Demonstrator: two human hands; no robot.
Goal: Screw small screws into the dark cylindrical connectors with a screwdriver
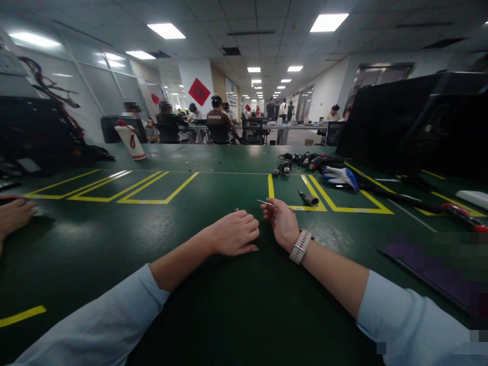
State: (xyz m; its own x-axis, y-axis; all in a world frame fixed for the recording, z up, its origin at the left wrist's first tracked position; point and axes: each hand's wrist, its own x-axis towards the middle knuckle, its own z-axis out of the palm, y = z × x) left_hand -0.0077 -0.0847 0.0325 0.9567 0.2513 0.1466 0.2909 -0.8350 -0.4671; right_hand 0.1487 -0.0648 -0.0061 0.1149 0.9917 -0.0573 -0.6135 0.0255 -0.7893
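My right hand (282, 221), with a pale watch band at the wrist, pinches a thin, pointed metal rod (266, 203) between thumb and fingers. The rod's tip points left, over the table. Close by on the left, my left hand (235, 233) rests with its fingers curled, knuckles up. A tiny metallic end (237, 209) peeks out above its knuckles; the rest of it is hidden. The hands are slightly apart, over the green table (244, 310). Beyond my right hand lies a grey metal piece with a tapered point (308, 198), inside a yellow tape outline.
Dark tools with cords (301, 161) and a white-and-blue glove (341, 178) lie at the right rear. A white cup-shaped container (130, 142) stands back left. Another person's hand (15, 216) is at the left edge. A dark flat panel (427, 274) lies right.
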